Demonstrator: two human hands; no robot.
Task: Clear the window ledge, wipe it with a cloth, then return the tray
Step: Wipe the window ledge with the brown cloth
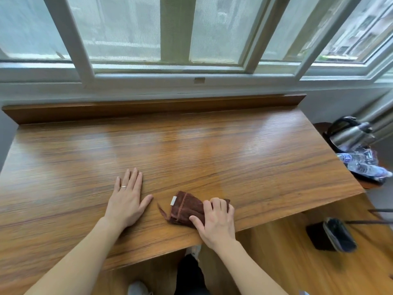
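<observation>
Looks like a lived-in room of a home or hotel — wide wood-grain window ledge [170,145] under white-framed sliding windows [170,39], buildings blurred outside. Off to the right, a steel electric kettle [350,135] and water bottles [363,165] on a tray — wooden floor [276,252] below.

No legible text: the white tag on the cloth [192,207] and the bottle labels [361,165] at right are unreadable.

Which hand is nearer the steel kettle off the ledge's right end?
Right. The right hand grips the brown cloth, well short of the steel kettle; the left hand lies flat further left.
</observation>
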